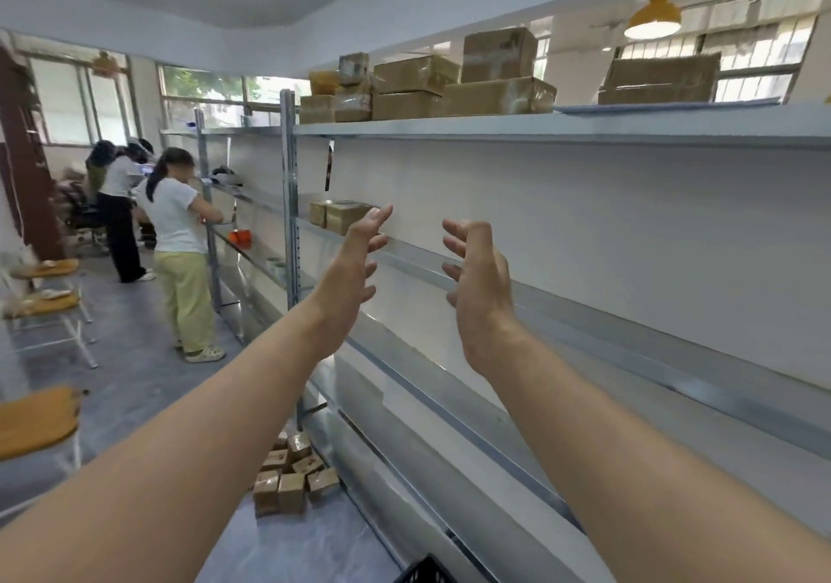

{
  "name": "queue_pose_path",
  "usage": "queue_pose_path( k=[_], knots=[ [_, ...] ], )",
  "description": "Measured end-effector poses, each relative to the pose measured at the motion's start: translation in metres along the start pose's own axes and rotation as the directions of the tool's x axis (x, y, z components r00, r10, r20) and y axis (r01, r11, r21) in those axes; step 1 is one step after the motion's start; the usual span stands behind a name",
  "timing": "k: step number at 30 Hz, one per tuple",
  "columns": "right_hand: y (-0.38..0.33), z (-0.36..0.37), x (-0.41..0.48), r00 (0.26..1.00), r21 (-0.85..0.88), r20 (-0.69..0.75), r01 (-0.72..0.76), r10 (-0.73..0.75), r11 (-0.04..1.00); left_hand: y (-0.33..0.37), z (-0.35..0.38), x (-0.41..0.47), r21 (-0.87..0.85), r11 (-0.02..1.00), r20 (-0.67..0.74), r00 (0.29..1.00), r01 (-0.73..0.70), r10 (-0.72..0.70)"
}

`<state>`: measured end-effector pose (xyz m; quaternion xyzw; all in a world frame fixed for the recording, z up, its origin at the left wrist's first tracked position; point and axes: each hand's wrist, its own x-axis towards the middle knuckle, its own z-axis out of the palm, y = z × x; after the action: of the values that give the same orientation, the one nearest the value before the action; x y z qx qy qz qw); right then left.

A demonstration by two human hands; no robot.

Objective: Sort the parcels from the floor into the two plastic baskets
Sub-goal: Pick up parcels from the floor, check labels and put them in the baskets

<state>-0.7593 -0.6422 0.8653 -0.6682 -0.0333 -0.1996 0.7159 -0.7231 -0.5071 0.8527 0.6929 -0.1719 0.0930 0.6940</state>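
Left hand (348, 276) and right hand (479, 285) raised, palms facing, fingers loosely spread, holding nothing

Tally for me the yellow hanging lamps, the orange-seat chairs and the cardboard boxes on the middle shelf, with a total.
Yellow hanging lamps: 2
Orange-seat chairs: 3
Cardboard boxes on the middle shelf: 2
Total: 7
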Motion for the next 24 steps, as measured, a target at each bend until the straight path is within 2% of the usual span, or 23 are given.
queue_pose_path(
  k=[11,17,24],
  knots=[
    [0.05,0.157,-0.022,0.974,0.024,0.206,-0.105,0.098,0.994,-0.018,-0.16,-0.038,0.008,0.998,-0.205,0.976,0.07,-0.067],
    [0.08,0.255,-0.024,0.959,-0.02,0.261,-0.111,0.113,0.994,-0.036,-0.268,-0.037,0.038,0.993,-0.226,0.969,0.112,-0.101],
    [0.111,0.38,-0.01,0.957,0.0,0.219,-0.193,0.189,0.981,-0.06,-0.389,-0.008,0.061,0.985,-0.2,0.969,0.158,-0.143]
  ],
)
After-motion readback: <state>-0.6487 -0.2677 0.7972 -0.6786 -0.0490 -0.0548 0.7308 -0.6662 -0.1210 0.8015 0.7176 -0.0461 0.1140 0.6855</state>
